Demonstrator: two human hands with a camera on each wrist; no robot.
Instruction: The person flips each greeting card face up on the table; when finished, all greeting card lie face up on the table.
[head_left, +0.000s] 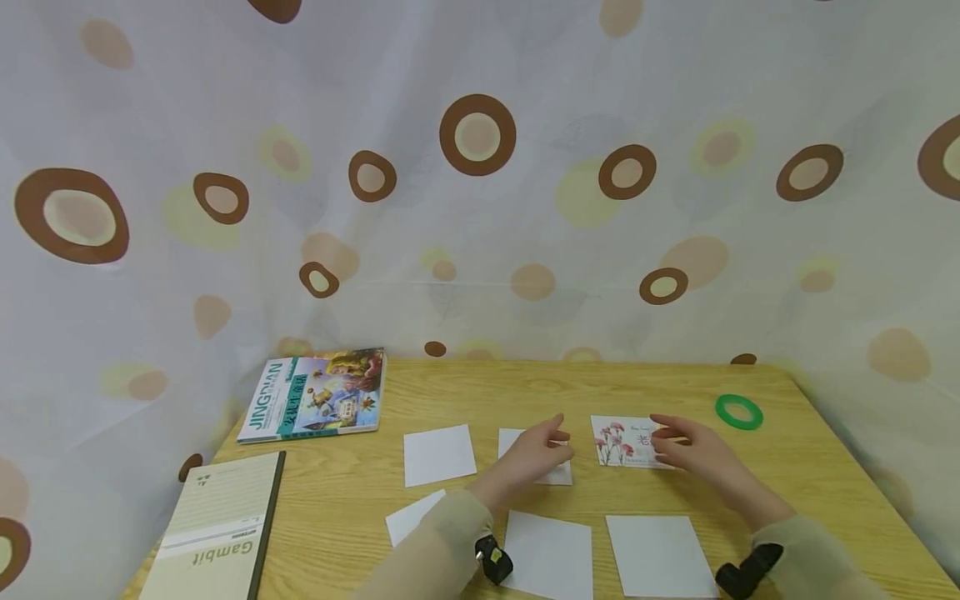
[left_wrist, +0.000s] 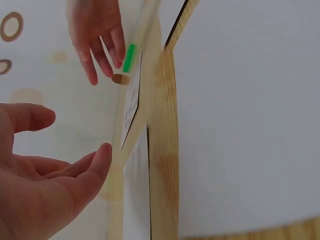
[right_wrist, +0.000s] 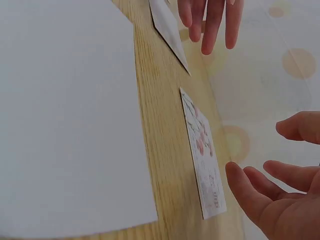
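Note:
A card printed with pink flowers (head_left: 613,442) lies face up on the wooden table, toward its back. My right hand (head_left: 699,454) hovers at the card's right end, fingers apart and holding nothing. In the right wrist view a gap shows between those fingers and the flower card (right_wrist: 201,150). To the left, my left hand (head_left: 531,457) hangs over a white card (head_left: 509,437) and hides part of it. Its thumb and fingers stand apart, with nothing between them. Two larger white cards, one at front centre (head_left: 551,554) and one at front right (head_left: 660,554), lie nearer me.
Further white cards lie at left, one toward the back (head_left: 438,456) and one partly behind my left sleeve (head_left: 412,515). A green tape roll (head_left: 738,412) sits at back right. A colourful book (head_left: 315,396) and a notebook (head_left: 213,525) occupy the left side. A patterned curtain (head_left: 480,250) hangs behind.

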